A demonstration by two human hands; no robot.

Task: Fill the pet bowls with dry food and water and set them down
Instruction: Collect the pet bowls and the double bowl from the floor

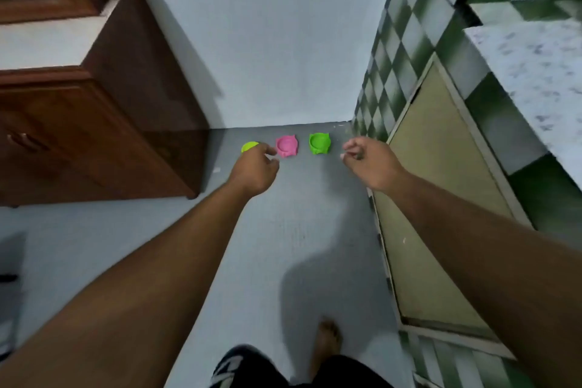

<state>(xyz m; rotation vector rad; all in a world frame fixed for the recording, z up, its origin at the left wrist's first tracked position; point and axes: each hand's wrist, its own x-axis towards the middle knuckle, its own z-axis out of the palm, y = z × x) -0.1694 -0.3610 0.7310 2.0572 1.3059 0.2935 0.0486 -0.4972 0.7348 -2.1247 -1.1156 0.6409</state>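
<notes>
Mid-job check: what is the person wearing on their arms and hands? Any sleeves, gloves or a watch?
The left forearm and right forearm are bare right to the frame edge, with no sleeves in view. The left hand and right hand wear no gloves. No watch, band or ring shows, though the picture is soft. Lower down are dark shorts with pale markings and a bare foot.

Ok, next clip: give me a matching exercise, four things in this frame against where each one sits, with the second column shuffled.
1 pink bowl
2 green bowl
3 yellow bowl
4 wooden cabinet

A partly hidden behind the left hand
B middle of the row of bowls
C end of the row nearest the checkered tiled wall
D left of the bowls, against the white wall

Pairs: 1-B, 2-C, 3-A, 4-D.
</notes>
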